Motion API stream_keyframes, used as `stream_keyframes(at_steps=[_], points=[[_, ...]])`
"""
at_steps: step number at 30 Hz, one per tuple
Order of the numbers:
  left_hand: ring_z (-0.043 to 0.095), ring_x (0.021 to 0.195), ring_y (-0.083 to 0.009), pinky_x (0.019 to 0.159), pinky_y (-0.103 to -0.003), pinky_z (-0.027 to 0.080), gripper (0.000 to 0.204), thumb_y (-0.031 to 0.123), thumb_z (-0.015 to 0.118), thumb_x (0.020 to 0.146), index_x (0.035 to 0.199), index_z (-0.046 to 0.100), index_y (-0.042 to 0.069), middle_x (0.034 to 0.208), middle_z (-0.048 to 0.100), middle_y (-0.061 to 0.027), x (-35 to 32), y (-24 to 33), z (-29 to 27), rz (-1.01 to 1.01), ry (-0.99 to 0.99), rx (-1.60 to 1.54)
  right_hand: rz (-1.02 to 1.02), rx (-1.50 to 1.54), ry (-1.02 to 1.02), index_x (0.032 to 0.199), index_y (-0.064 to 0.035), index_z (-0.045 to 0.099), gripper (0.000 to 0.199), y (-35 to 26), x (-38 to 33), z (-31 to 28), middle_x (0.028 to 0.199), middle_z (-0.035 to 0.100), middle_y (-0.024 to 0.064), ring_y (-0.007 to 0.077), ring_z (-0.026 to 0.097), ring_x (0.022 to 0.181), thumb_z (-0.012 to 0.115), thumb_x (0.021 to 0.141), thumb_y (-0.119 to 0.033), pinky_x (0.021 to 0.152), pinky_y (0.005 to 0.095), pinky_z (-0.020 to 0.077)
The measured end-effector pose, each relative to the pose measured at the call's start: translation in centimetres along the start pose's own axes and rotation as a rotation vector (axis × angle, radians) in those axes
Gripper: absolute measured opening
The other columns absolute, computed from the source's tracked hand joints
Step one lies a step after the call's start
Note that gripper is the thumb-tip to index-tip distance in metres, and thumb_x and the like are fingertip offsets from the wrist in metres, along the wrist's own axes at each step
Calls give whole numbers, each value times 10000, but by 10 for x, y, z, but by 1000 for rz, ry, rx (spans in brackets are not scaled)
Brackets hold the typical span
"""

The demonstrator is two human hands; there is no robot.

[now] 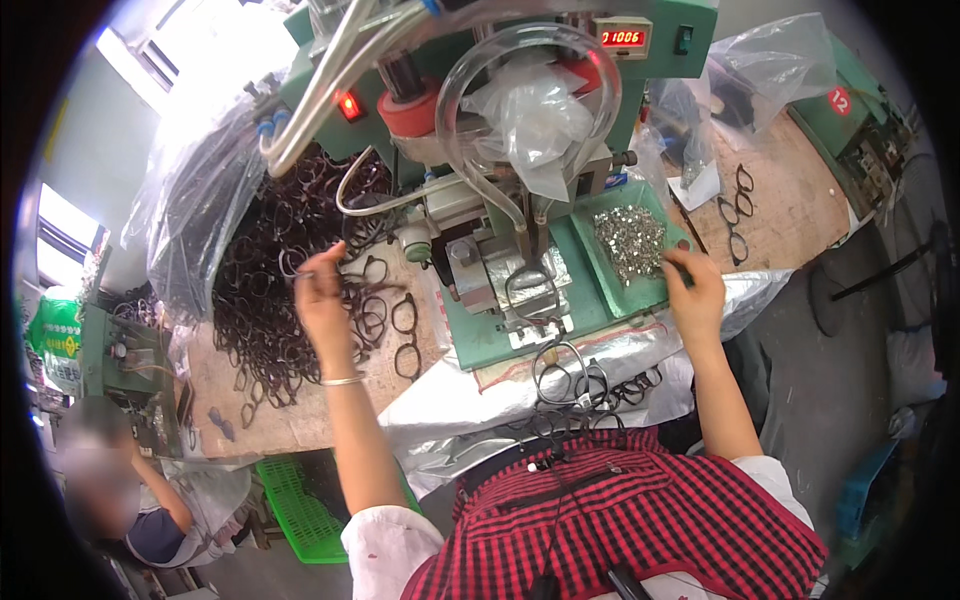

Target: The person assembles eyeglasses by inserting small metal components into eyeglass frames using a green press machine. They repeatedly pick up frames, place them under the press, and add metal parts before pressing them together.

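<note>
My left hand (322, 295) reaches over the edge of a big heap of dark eyeglass frames (262, 315), its fingers apart among the nearest rims. At the right rim of a green tray (622, 296), my right hand (697, 290) has thumb and fingertips drawn together; anything pinched there is too small to make out. Many small shiny metal pieces (630, 243) fill the tray. Between my hands stands a green bench press (470, 250) with a clear hose looped at its front. A dark eyeglass frame (532, 312) sits under its head, apart from both hands.
Several finished-looking frames (590, 385) lie on silvery sheeting (440, 405) along the bench's front edge. More frames (738, 215) rest on the wooden top at right. Clear plastic bags (190, 210) flank the press. A green basket (305, 510) stands below; another person sits at far left.
</note>
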State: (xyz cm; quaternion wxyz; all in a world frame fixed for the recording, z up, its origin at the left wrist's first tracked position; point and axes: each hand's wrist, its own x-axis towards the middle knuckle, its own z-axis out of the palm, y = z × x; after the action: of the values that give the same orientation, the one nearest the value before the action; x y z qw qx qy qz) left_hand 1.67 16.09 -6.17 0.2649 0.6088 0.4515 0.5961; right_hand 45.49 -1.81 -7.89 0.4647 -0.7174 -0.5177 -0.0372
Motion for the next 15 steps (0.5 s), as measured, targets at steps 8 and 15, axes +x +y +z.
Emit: stream_keyframes(at_steps=[8,15], points=[[434,535,-126,482,-289,409,674,644,340,1066,1175,651,56,637,466,31,-6,9,-9,-599,-46,-399,-38,283,-143,942,-57,770,137,-63,3,-15,926,736,94,264,684,910,749,807,-41,839,370,509],[599,832,-108,666,-320,504,222,201,622,1016,1184,677,66,1045,694,6,-46,2,10,-809,94,-680,-68,690,-179,1085,-22,689,280,-121,32,58,924,717,88,234,692,901,742,814,-65,849,343,523]])
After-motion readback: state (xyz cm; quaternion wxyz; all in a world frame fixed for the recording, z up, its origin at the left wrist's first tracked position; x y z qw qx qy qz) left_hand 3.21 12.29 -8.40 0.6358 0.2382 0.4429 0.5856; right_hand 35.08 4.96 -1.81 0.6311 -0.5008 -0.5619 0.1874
